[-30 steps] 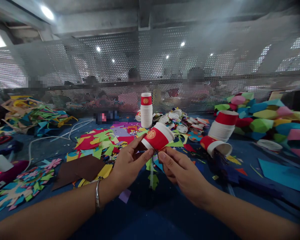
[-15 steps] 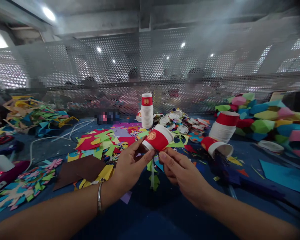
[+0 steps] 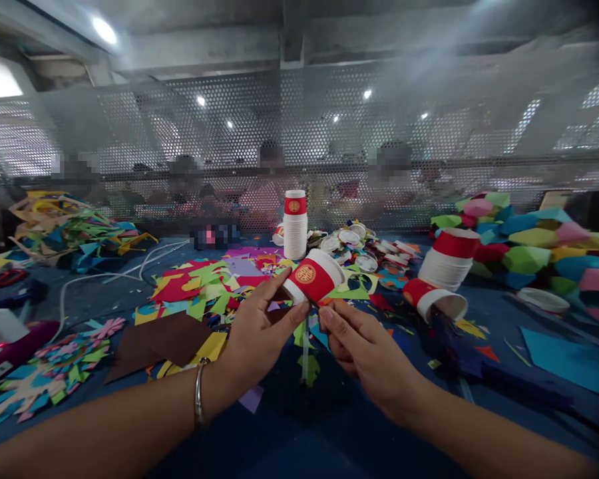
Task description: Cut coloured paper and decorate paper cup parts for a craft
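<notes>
My left hand (image 3: 267, 319) is closed round a red and white paper cup (image 3: 312, 278), tilted on its side with a gold emblem facing me. Its rim points up and to the right. Close by its lower side, my right hand (image 3: 354, 339) is pinched on a thin dark sliver (image 3: 313, 301) that reaches the cup wall. Most of that sliver is hidden by the fingers, so its kind is unclear. Behind the cup stands an upside-down stack of paper cups (image 3: 295, 233). Under my hands lies a clear stick (image 3: 306, 352) beside a green paper scrap (image 3: 309, 372).
A heap of cut cup bottoms (image 3: 354, 241) lies behind, with paper scraps (image 3: 194, 286) to the left. On the right are a tipped cup (image 3: 432, 298), more stacked cups (image 3: 446, 259) and a dark blue glue gun (image 3: 504, 376). A perforated screen (image 3: 329, 146) closes the back.
The cup has turned slightly in my left hand, bringing the emblem more to the middle. My right hand has shifted a little, and the dark sliver now shows between it and the cup.
</notes>
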Action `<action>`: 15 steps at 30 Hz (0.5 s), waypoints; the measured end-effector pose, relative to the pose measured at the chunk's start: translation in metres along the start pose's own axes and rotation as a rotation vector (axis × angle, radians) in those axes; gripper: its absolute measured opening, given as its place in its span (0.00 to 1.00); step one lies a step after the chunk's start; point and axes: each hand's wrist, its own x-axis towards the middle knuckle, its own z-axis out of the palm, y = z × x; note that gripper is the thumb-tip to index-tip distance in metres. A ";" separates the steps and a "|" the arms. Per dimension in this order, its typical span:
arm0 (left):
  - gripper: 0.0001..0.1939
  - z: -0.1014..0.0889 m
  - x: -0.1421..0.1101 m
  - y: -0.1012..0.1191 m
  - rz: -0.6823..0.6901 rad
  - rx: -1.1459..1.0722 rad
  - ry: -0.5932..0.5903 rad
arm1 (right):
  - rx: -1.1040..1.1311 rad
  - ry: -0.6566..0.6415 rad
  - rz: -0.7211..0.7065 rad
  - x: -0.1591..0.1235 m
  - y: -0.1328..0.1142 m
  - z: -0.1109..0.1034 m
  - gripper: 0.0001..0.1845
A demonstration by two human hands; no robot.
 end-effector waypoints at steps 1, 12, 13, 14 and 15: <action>0.27 0.000 0.000 -0.001 0.017 0.011 0.015 | -0.015 -0.001 -0.012 0.000 0.000 0.000 0.23; 0.26 0.001 0.003 -0.003 -0.060 -0.163 0.088 | -0.027 -0.001 0.000 0.005 0.002 -0.002 0.24; 0.24 0.000 0.004 -0.003 -0.051 -0.165 0.090 | -0.018 0.000 0.004 0.005 0.002 -0.002 0.24; 0.23 0.000 0.004 -0.003 -0.044 -0.164 0.084 | -0.009 0.001 0.009 0.005 0.003 -0.002 0.24; 0.23 0.000 0.004 -0.002 -0.038 -0.163 0.073 | -0.001 0.001 0.013 0.005 0.003 -0.002 0.24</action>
